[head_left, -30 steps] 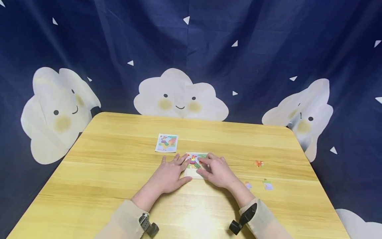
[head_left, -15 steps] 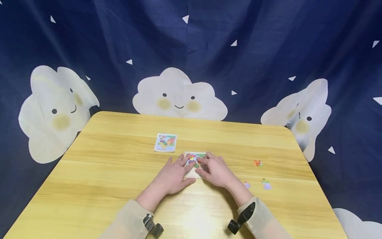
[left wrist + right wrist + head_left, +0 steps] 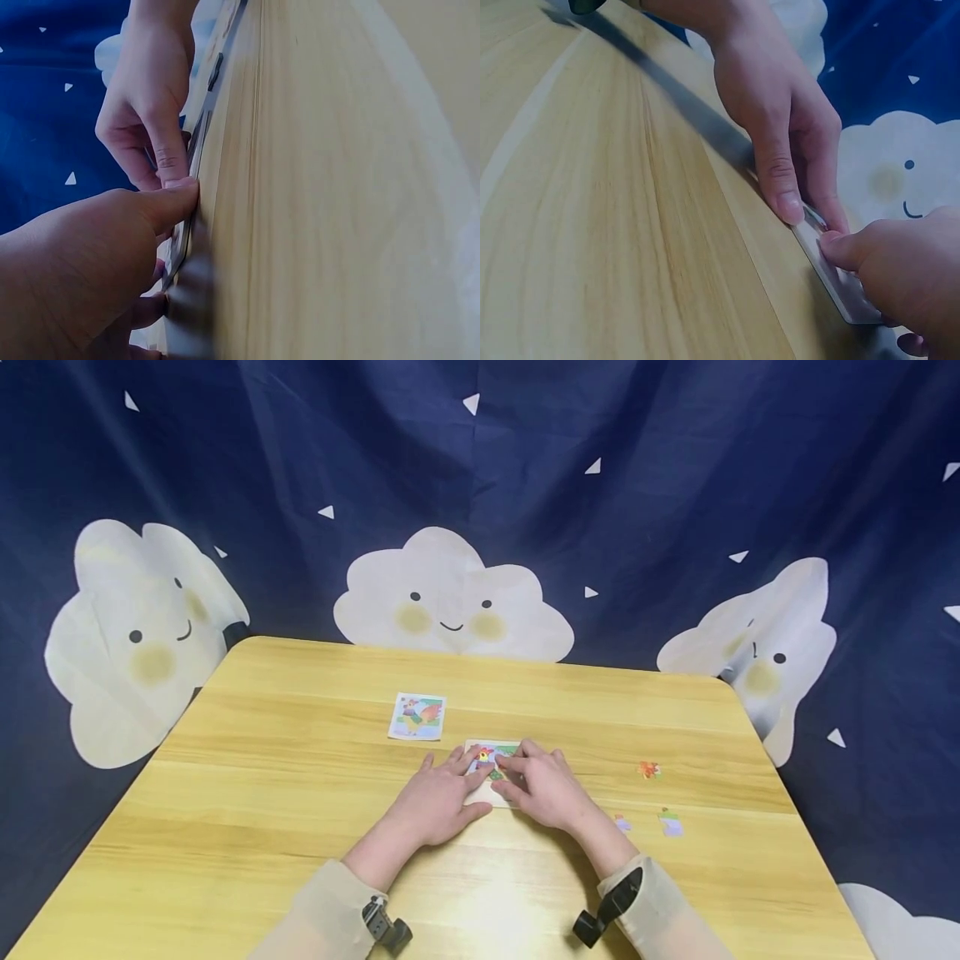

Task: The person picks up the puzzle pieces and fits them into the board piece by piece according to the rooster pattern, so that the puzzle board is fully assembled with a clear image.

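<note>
A small jigsaw board (image 3: 482, 795), partly filled with a rooster picture, lies in the middle of the table. My left hand (image 3: 433, 804) rests along its left side, fingers spread over the picture and thumb near the lower edge. From the right, my right hand (image 3: 550, 789) curls its index finger and thumb at a puzzle piece on the board, mostly covered by the fingers. Seen from the right wrist, the right thumb (image 3: 838, 249) sits over the board's pale surface. In the left wrist view, the left hand (image 3: 97, 255) is by the board's edge.
A printed rooster card (image 3: 417, 717) lies behind the board to the left. Loose puzzle pieces sit to the right: an orange one (image 3: 648, 769), a green-and-lilac one (image 3: 671, 822) and a small lilac one (image 3: 622, 822). A dark blue curtain (image 3: 637, 527) hangs behind the wooden table.
My left hand has shifted slightly right, further over the board, its fingers covering more of the picture. The right hand stays at nearly the same place on the board.
</note>
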Tool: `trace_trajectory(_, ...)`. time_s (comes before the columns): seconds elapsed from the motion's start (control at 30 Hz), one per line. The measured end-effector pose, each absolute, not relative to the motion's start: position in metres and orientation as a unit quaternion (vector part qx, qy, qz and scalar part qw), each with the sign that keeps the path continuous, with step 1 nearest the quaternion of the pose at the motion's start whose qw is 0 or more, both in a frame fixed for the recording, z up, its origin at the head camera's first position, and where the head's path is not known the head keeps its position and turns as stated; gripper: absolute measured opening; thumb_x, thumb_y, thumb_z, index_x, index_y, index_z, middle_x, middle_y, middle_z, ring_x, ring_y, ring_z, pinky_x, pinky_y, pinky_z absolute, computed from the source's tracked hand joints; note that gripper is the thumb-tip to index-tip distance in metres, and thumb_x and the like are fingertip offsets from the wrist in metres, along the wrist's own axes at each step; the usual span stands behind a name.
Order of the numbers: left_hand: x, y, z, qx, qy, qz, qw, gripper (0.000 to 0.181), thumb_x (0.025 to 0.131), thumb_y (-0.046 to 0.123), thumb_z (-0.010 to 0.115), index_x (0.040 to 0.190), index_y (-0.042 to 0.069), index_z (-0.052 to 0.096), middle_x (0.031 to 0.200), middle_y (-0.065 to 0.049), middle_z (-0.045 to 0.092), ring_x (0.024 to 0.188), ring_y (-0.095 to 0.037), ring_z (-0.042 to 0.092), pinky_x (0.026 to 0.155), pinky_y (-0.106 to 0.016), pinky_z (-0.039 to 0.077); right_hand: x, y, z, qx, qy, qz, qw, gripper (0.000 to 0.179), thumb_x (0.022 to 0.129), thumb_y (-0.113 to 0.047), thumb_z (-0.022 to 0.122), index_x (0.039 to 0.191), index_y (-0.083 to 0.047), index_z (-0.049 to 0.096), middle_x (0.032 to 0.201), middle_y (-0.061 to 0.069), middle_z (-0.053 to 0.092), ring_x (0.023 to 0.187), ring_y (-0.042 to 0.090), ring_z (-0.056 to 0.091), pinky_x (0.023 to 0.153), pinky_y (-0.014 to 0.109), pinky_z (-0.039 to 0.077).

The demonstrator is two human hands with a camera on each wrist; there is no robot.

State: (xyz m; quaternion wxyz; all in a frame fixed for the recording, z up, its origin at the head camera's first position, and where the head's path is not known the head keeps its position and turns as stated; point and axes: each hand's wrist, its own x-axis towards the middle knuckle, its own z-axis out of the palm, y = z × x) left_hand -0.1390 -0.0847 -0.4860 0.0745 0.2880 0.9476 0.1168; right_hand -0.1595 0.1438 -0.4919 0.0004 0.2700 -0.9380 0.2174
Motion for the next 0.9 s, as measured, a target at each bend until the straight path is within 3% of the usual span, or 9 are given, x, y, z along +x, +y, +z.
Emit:
trace_trajectory(0.47, -0.140, -0.082, -0.488, 0.283, 0.949, 0.116, 0.078, 0.066, 0.107, 0.058, 0.052, 0.161, 0.020, 0.049, 0.172, -0.009, 0.029, 0.155, -0.036, 0.030, 0.117, -0.070, 0.028, -0.153, 0.164, -0.485, 0.296, -0.920, 0.256, 0.025, 0.036, 0.101, -0.028, 0.075, 0.131, -0.009, 0.076, 0.095, -0.004, 0.060, 0.071, 0.007, 0.051, 0.078, 0.037, 0.039)
trace_trajectory(0.73, -0.140, -0.083, -0.488, 0.282, 0.948, 0.127, 0.078, 0.066, 0.107, 0.057, 0.053, 0.162, 0.021, 0.048, 0.172, -0.008, 0.028, 0.156, -0.036, 0.029, 0.118, -0.071, 0.026, -0.145, 0.196, -0.477, 0.275, -0.906, 0.322, 0.015, 0.031, 0.100, -0.022, 0.077, 0.127, -0.006, 0.077, 0.091, -0.012, 0.057, 0.066, 0.005, 0.053, 0.059, 0.026, 0.048)
trace_trajectory(0.9, -0.138, -0.084, -0.488, 0.282, 0.947, 0.132, 0.075, 0.066, 0.107, 0.057, 0.053, 0.162, 0.021, 0.048, 0.172, -0.008, 0.028, 0.156, -0.035, 0.028, 0.119, -0.071, 0.024, -0.139, 0.219, -0.472, 0.261, -0.907, 0.331, -0.001, 0.031, 0.099, -0.020, 0.078, 0.127, -0.006, 0.077, 0.098, -0.012, 0.060, 0.070, 0.006, 0.054, 0.060, 0.026, 0.049)
